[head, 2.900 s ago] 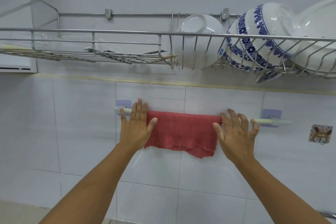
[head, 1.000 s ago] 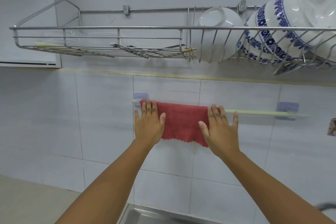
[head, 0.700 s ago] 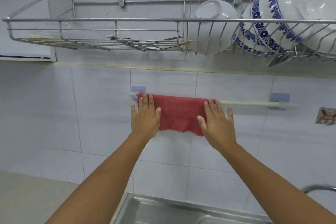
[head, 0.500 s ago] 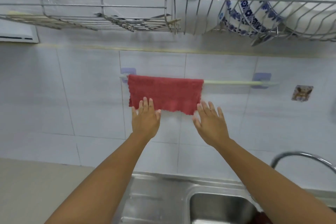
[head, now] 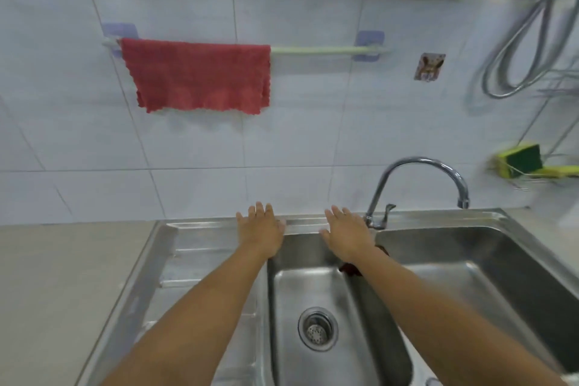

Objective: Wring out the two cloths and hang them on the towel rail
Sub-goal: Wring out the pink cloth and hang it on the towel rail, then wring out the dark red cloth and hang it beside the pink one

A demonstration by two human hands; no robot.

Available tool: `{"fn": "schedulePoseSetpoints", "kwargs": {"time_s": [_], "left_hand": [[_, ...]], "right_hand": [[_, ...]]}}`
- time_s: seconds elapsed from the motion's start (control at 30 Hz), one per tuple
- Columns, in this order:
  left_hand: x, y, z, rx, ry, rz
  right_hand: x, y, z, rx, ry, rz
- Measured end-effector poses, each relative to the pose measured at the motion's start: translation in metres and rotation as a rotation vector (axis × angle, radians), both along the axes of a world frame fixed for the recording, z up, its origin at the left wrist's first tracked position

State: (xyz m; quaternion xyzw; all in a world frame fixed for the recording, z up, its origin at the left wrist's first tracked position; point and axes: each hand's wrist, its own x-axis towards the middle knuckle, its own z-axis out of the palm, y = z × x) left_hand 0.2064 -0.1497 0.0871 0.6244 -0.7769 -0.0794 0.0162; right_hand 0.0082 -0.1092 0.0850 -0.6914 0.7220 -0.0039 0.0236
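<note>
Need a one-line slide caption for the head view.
Red cloth hangs on rail; empty hands over sink.

White tiled wall (head: pixel 194 147) behind a steel double sink (head: pixel 488 263), curved tap (head: pixel 416 166), beige bench (head: pixel 62 285) left, sponge (head: pixel 523 160) at right

Cloth (head: pixel 200 75) on rail (head: pixel 316 49), above sink (head: pixel 313 291)

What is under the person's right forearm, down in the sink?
A dark red scrap shows beneath the right hand, by the divider of the sink. The forearm covers most of it, so whether it is the second cloth cannot be told.
</note>
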Motion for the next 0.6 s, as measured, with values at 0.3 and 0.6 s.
{"fn": "schedulePoseSetpoints", "kwargs": {"time_s": [0.3,0.6], "left_hand": [[-0.096,0.032,-0.048,0.087,-0.046,-0.074],[-0.192,0.03,-0.099,0.248,0.007,-0.216]], "right_hand": [[-0.086,0.046,-0.048,0.103,-0.058,-0.134],[-0.159,0.039,-0.1,0.232,-0.132,-0.203]]}}
